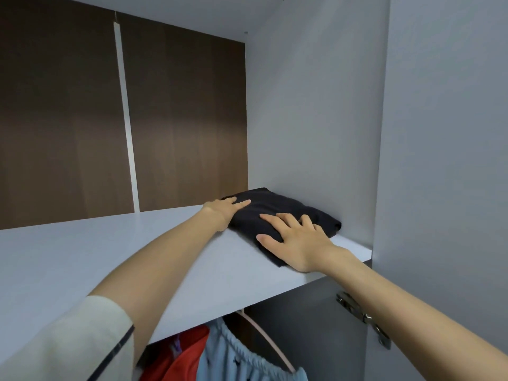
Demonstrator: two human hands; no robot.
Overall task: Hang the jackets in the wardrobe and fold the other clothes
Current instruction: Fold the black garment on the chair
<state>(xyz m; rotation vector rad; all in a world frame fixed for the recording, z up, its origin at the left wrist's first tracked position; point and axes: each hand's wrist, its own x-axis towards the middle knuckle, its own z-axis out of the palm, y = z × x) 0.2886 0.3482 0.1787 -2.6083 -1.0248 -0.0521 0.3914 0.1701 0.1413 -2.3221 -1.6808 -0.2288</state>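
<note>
A folded black garment [277,209] lies on the white upper shelf [110,257] of the wardrobe, near the right inner wall. My left hand [225,209] rests flat on its far left edge, fingers straight. Over the garment's near right part my right hand [295,239] presses down with fingers spread. Below the shelf hang a red jacket [187,353] and a light blue jacket [236,356], both partly hidden by the shelf's front edge.
The wardrobe's brown back panel [178,119] and grey right side wall [316,119] close in the shelf. An open door [445,133] stands at the right with a metal hinge [362,317]. A pale hanger [269,339] curves under the shelf.
</note>
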